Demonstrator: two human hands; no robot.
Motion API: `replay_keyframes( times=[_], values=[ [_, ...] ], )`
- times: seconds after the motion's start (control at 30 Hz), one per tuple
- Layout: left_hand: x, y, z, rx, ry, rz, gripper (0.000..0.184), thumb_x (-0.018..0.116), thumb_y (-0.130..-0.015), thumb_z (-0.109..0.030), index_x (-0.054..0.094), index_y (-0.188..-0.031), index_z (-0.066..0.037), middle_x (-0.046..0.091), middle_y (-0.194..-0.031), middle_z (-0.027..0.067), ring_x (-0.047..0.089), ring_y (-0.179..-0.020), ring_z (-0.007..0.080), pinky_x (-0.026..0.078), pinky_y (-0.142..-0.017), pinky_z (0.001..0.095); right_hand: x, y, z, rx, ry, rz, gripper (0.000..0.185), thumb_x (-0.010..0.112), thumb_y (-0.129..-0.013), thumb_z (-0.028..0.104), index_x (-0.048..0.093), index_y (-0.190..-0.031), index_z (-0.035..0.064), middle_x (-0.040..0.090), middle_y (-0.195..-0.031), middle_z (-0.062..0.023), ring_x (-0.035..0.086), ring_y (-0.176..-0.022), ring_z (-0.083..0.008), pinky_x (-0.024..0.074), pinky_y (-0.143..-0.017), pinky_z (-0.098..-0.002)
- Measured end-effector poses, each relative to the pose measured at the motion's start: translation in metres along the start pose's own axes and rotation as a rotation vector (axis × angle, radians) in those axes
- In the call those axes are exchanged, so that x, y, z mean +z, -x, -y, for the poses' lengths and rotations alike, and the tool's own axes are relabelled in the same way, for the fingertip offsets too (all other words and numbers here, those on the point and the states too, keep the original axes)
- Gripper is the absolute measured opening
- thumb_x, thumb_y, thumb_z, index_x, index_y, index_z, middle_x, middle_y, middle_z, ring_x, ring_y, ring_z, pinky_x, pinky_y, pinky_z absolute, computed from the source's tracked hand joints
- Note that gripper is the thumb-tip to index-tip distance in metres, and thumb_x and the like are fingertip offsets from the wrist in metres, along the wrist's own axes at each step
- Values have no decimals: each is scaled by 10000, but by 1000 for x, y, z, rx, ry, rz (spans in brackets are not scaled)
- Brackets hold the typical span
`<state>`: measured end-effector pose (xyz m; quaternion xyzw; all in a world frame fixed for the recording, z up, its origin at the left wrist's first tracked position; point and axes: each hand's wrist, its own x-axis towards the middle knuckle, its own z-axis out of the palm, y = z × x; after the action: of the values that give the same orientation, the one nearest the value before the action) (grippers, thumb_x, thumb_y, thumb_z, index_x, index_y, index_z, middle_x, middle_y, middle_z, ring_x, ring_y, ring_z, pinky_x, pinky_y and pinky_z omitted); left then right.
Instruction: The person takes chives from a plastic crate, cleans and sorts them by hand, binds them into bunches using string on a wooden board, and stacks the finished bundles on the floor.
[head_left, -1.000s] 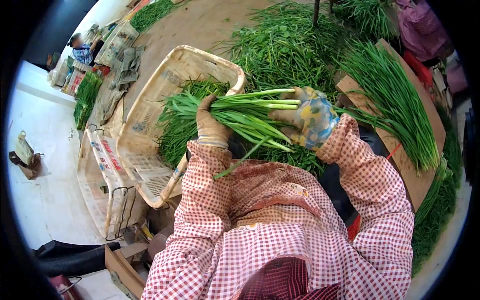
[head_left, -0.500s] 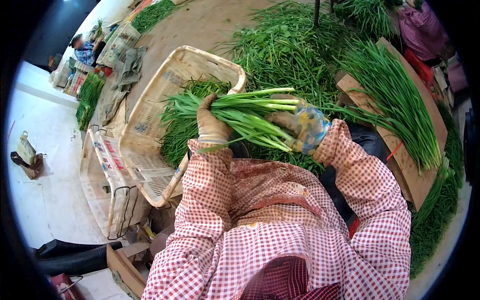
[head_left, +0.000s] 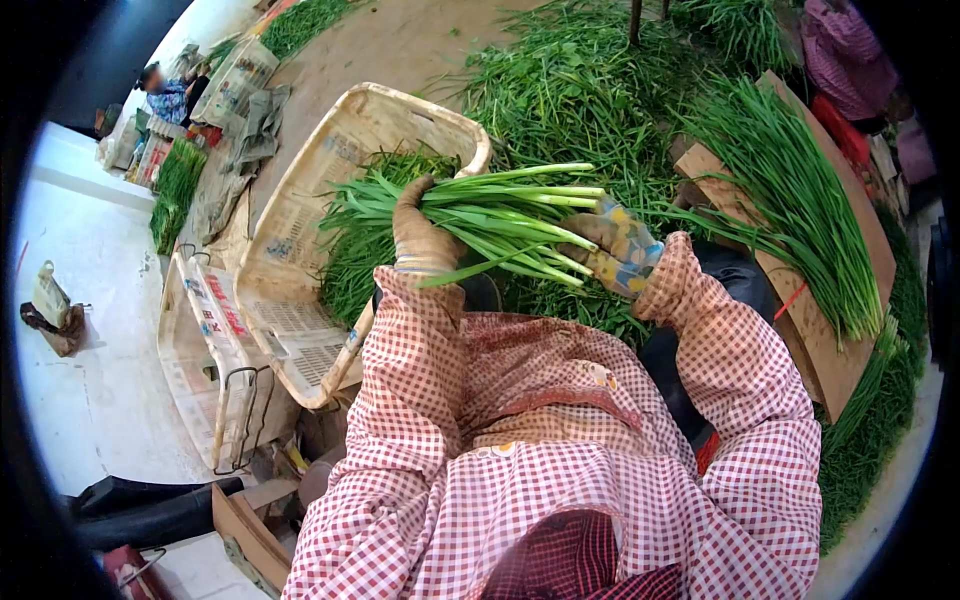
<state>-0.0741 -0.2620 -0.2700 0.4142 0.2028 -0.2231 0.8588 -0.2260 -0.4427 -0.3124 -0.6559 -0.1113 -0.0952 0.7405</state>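
My left hand [head_left: 424, 232], in a dirty tan glove, is wrapped round a bunch of green stalks with pale ends [head_left: 510, 222]. The leafy part hangs to the left over a cream plastic crate [head_left: 300, 190] holding more greens. At the pale ends is my right hand [head_left: 612, 245], in a tan glove under a blue and yellow patterned cover. Its fingers are bent round the lower stalk tips; whether they pinch a stalk is hard to make out.
A large heap of loose greens [head_left: 580, 100] lies ahead. On the right, long greens [head_left: 800, 210] rest on a brown board [head_left: 835, 375]. Another crate [head_left: 195, 380] stands at the left. One person [head_left: 170, 100] sits far left; another [head_left: 850, 50] is at the upper right.
My right hand has shifted slightly along the pale ends, and its fingers have changed pose. The stalk ends look more spread. My left hand keeps its hold.
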Motion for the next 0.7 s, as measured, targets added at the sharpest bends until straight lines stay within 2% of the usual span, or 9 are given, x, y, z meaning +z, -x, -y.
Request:
replay_keyframes(
  times=[0.07,0.13,0.3,0.37,0.43,0.47,0.53,0.67,0.7],
  values=[
    [7,6,-5,-8,43,25,214,571,-818,-198,574,-898,1,628,-881,164,595,-796,336,497,-816,466,6,-7,9,-189,190,36,335,592,-883,102,503,-1205,70,568,-1136,-114,584,-1006,-231,506,-885,-369],
    [11,6,-10,-20,90,45,200,580,-813,-189,587,-886,-3,628,-884,171,592,-799,339,496,-820,464,5,-4,36,60,982,120,241,629,-875,228,670,-1015,36,631,-1054,-150,515,-1030,-367,415,-948,-451],
    [-5,-30,-65,231,28,63,193,560,-818,-199,590,-870,-15,635,-908,164,596,-825,339,496,-824,457,-1,19,39,-162,1114,-21,151,639,-806,191,664,-842,47,501,-1298,-168,450,-1211,-382,392,-1011,-464],
    [-17,-36,-100,206,147,96,270,526,-838,-247,586,-960,-14,628,-987,178,590,-918,360,467,-894,491,-20,44,9,40,1135,47,142,622,-815,181,678,-854,57,507,-1292,-156,462,-1200,-375,405,-1004,-463],
    [-37,-40,-129,254,131,99,294,545,-829,-255,582,-989,-12,624,-1002,176,586,-938,368,456,-912,500,-54,66,-31,725,1235,213,354,591,-851,228,591,-1192,130,502,-1307,-178,514,-1158,-352,448,-966,-418],
    [-40,-34,-136,257,128,92,283,561,-820,-249,586,-976,-14,629,-976,170,595,-913,361,471,-890,492,-68,73,-48,919,1278,265,396,606,-842,250,566,-1219,132,490,-1314,-189,504,-1172,-357,442,-975,-428],
    [-42,-28,-139,346,115,50,260,574,-815,-230,589,-952,-10,632,-943,162,604,-877,349,487,-861,482,-64,66,-41,767,1326,170,489,636,-825,292,517,-1273,137,467,-1328,-213,485,-1200,-367,430,-994,-447],
    [-45,-4,-114,417,12,70,182,600,-801,-168,597,-868,0,631,-840,142,618,-779,317,525,-779,448,-58,-12,13,479,653,-162,594,678,-792,432,530,-1260,98,530,-1257,-222,502,-1195,-361,416,-1005,-453],
    [-35,7,-106,363,63,70,156,590,-806,-152,599,-837,1,628,-816,137,614,-761,301,528,-767,433,-49,-29,38,374,718,-169,624,667,-792,478,535,-1253,80,555,-1220,-223,516,-1178,-359,419,-998,-450]
  ],
)
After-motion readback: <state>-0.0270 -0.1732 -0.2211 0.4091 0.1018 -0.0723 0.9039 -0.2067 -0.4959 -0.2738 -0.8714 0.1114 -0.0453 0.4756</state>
